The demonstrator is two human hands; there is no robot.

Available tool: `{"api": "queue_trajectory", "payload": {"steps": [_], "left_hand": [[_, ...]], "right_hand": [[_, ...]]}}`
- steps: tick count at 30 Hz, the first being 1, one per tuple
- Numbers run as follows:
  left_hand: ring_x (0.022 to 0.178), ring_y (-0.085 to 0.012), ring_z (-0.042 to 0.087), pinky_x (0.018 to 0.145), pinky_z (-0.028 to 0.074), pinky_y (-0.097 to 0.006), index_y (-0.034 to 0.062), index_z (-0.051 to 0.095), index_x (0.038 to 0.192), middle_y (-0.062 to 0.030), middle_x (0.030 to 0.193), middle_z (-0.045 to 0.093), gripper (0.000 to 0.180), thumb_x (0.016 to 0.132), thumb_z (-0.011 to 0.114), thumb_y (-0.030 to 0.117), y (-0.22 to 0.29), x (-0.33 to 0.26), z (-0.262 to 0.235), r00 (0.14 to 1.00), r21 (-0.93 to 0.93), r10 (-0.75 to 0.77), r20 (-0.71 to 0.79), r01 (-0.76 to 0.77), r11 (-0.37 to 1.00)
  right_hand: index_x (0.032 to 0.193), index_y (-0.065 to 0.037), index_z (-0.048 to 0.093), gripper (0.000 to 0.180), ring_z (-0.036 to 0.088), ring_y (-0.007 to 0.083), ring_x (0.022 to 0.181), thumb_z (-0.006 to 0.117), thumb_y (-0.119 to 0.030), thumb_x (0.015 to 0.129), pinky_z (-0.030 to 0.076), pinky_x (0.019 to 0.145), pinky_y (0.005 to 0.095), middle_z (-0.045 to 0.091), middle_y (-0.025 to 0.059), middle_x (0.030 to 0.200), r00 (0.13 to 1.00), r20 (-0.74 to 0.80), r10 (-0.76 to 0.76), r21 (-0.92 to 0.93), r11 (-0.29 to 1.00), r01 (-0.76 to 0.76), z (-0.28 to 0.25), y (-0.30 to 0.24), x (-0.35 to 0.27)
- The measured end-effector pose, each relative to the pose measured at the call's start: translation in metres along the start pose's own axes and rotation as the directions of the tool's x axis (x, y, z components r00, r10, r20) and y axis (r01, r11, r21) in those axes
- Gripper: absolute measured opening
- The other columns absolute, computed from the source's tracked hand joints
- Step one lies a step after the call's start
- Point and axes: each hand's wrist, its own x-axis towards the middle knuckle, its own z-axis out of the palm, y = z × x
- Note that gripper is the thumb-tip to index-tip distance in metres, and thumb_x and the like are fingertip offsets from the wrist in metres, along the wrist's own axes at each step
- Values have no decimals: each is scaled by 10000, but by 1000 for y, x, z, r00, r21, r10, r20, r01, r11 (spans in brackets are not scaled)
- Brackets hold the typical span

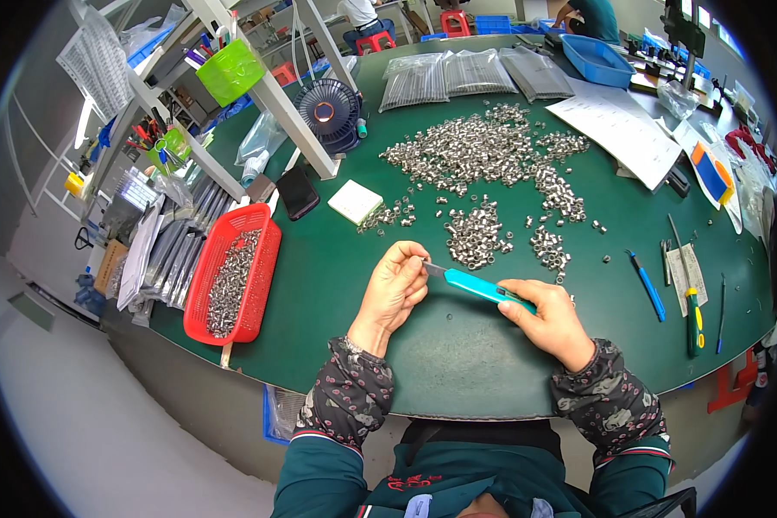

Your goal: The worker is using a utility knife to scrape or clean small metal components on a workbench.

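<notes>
Over green table [457,363], near front edge: right hand [551,321] clenched round teal utility knife [483,288], handle gripped, blade end pointing left. Left hand [394,289] closed, fingertips pinched at blade tip [432,268]; likely holding small metal part there, too small to confirm. Hands near each other, joined by knife. Both forearms in dark patterned sleeve covers.

Just beyond hands: small heaps of silver metal sleeves [477,235], bigger spread pile [483,151] further back. Left side: red plastic basket [233,274] part full of same metal parts, at table edge. Behind left hand: white flat box [355,202], black phone [298,192], small dark desk fan [327,112]. Back edge: clear bags of parts [470,76], blue tray [597,60]. Right side: paper sheets [622,125], blue pen [646,285], green-and-yellow-handled screwdriver [694,321], well apart from right hand. Green bin [230,72] on white rack at upper left. Other people at far benches, top of frame, partly visible only.
</notes>
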Motion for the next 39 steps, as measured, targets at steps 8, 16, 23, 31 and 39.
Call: {"api": "queue_trajectory", "payload": {"steps": [8, 16, 23, 31, 39], "left_hand": [[466, -10, 315, 382, 250, -145, 32, 550, 966, 1, 714, 509, 100, 918, 533, 118, -1, -2, -4, 998, 77, 5, -65, 0, 997], [469, -7, 308, 376, 245, -142, 31, 558, 945, -1, 722, 504, 132, 934, 512, 154, -3, -3, -1, 994, 32, -48, -102, 51, 998], [484, -24, 325, 371, 247, -148, 44, 554, 919, -15, 746, 499, 178, 945, 493, 209, 0, -2, -3, 977, -56, -93, -191, 83, 995], [526, -64, 408, 353, 262, -167, 73, 509, 882, -58, 763, 516, 90, 918, 480, 150, 9, 3, -5, 974, -123, -69, -215, 44, 991], [554, -80, 423, 527, 374, -235, 27, 630, 818, 24, 708, 483, 92, 760, 676, 81, -11, 24, 7, 942, 763, 155, -297, 136, 632]], "right_hand": [[1017, -99, 634, 283, 562, 263, 626, 647, -265, 788, 442, 551, 374, 542, 80, 692, 984, -102, -150, -327, 939, 109, -2, -9, 0], [997, -105, 604, 319, 529, 225, 648, 705, -162, 700, 425, 528, 357, 481, 53, 689, 910, -165, -382, -540, 806, 241, -2, -10, 1], [969, -91, 604, 359, 508, 240, 690, 715, -74, 628, 423, 586, 344, 505, 61, 737, 851, -204, -484, -605, 745, 279, -13, -15, 4], [964, -94, 591, 351, 515, 241, 718, 696, -68, 629, 436, 609, 343, 496, 56, 745, 901, 44, -431, -646, 676, 355, -22, -14, 1], [1041, -82, 592, 373, 529, 253, 704, 689, -66, 681, 441, 590, 360, 516, 76, 747, 870, -330, -367, -505, 847, 166, -29, -2, 2]]}}
